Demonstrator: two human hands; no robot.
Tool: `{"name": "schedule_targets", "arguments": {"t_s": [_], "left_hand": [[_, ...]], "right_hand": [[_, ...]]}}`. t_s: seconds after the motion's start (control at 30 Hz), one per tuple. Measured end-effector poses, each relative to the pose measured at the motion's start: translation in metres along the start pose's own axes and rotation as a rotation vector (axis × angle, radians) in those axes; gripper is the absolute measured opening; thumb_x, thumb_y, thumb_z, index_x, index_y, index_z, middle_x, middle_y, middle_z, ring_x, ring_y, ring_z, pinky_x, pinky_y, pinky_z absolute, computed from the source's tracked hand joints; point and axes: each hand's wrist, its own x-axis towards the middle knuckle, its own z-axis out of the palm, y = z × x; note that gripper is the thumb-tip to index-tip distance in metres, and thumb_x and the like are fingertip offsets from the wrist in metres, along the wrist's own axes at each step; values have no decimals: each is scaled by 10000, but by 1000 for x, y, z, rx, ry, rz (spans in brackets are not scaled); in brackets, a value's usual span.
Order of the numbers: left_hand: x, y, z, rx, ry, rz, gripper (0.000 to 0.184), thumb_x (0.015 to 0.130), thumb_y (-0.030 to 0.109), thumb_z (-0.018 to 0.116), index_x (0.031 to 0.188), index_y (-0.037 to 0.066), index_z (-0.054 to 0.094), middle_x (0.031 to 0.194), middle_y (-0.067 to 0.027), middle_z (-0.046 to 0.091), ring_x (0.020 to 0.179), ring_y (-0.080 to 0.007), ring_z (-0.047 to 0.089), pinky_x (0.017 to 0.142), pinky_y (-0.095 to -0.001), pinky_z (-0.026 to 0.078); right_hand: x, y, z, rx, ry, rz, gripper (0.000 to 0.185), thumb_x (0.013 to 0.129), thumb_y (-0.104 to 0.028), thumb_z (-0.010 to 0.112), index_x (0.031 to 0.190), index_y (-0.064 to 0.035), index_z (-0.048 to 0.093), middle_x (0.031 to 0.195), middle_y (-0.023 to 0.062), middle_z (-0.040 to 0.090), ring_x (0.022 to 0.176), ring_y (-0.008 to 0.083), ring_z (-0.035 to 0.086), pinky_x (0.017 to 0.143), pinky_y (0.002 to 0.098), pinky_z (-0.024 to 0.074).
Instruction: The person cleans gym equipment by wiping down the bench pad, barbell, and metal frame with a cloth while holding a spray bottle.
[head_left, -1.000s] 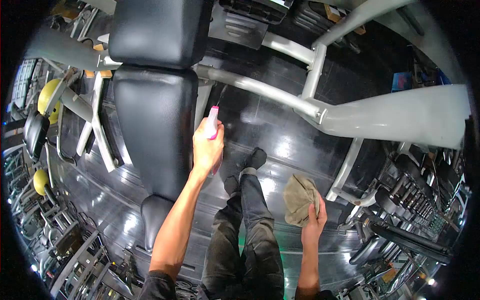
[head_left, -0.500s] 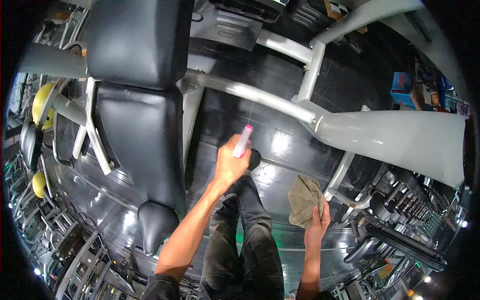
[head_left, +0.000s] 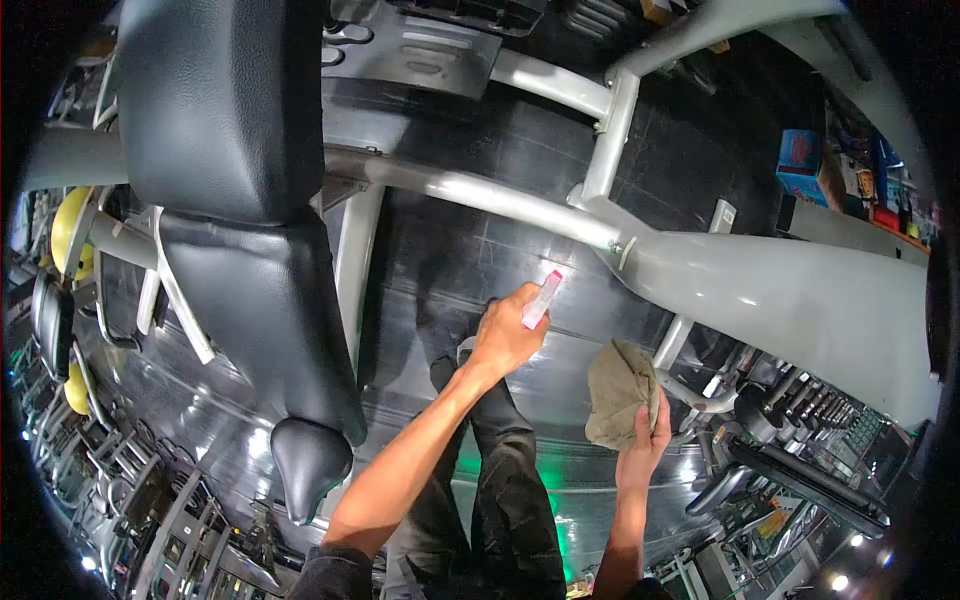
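Observation:
My left hand point(head_left: 508, 328) is wrapped round a small whitish bottle-like object point(head_left: 541, 302) with a pink end, held up over the floor near my legs. Its lower part is hidden in my fingers, and I cannot make out its exact kind. Over on the right, my right hand point(head_left: 641, 440) grips a crumpled olive-brown cloth point(head_left: 618, 395) by its right edge, and the rest of the cloth hangs to the left. Neither hand touches the grey machine frame point(head_left: 790, 290) or the black padded seat point(head_left: 255, 300).
A black backrest pad point(head_left: 225, 100) rises at upper left. A light metal tube point(head_left: 470, 195) crosses low over the dark floor point(head_left: 430, 260) ahead of my feet. Dumbbells point(head_left: 790, 405) stand on a rack at right, and a blue box point(head_left: 800, 155) sits at upper right.
My left hand has moved right with the whitish object, nearer the cloth. My right hand and the cloth have shifted slightly right. The view has moved, with the padded seat now further left.

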Motion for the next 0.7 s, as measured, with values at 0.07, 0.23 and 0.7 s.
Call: {"name": "schedule_targets", "arguments": {"t_s": [0.07,0.23,0.7], "left_hand": [[-2,1,1,-2,32,-22,134,814,56,604,948,46,595,800,-160,645,744,-261,663,688,-336,497],[-9,0,-12,-95,329,-34,126,845,53,602,969,32,594,823,-107,638,773,-182,631,696,-314,486],[-39,-47,-89,-371,480,-257,104,882,-10,582,985,4,583,866,-55,621,647,-101,588,619,-254,489]], "right_hand": [[11,1,3,-36,45,3,360,972,-97,514,1305,37,509,1247,89,571,1154,170,526,1023,306,371],[38,-8,19,-144,-46,-82,355,973,-98,506,1303,32,516,1243,94,582,1160,169,524,1024,303,364],[146,0,332,-303,-462,-775,534,724,81,499,1224,-65,617,1140,182,604,1047,349,583,933,355,472]]}}
